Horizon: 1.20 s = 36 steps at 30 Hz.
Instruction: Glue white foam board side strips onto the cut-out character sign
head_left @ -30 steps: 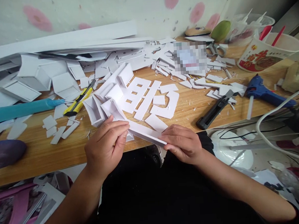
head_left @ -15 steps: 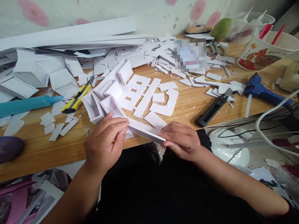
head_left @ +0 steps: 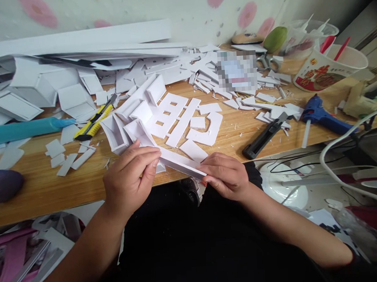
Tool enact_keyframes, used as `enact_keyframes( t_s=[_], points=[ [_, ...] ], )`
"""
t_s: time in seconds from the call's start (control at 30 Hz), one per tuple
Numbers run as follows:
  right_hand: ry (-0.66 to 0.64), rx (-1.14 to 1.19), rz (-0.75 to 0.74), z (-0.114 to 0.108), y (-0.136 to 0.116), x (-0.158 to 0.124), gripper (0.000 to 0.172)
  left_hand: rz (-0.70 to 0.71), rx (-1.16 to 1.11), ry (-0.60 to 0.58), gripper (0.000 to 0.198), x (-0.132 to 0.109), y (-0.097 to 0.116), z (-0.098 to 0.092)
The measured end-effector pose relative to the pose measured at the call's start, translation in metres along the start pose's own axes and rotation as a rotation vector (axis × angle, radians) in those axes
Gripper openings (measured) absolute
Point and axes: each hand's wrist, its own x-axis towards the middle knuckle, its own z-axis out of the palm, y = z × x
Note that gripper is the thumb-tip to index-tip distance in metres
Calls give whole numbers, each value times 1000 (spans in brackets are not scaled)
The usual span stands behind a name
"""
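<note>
Between my hands, over the table's front edge, is a long white foam board strip (head_left: 181,162). My left hand (head_left: 131,174) is closed on its left end, thumb and fingers pinched together. At the other end, my right hand (head_left: 227,175) pinches the strip between thumb and fingers. Just beyond the left hand stands a white foam board structure (head_left: 135,112) with raised walls; the left hand hides its near part, so I cannot tell whether the strip touches it. Flat white cut-out pieces (head_left: 174,114) lie behind the strip.
A yellow utility knife (head_left: 94,123) lies left of the structure, near a teal tube (head_left: 24,130). At right are a black utility knife (head_left: 265,136), a blue glue gun (head_left: 325,115) with a white cable, and a paper tub (head_left: 327,70). White scraps (head_left: 204,78) cover the back.
The view has shifted slightly, so most things sit a little further left. Both hands keep the same grip on the strip.
</note>
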Motion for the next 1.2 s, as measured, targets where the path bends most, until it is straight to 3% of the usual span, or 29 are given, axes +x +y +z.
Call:
enact_keyframes(
  t_s=[1.2],
  points=[
    [15,-51,-65,2,1,-3,24,21,-18,-11,26,1,0,-3]
  ],
)
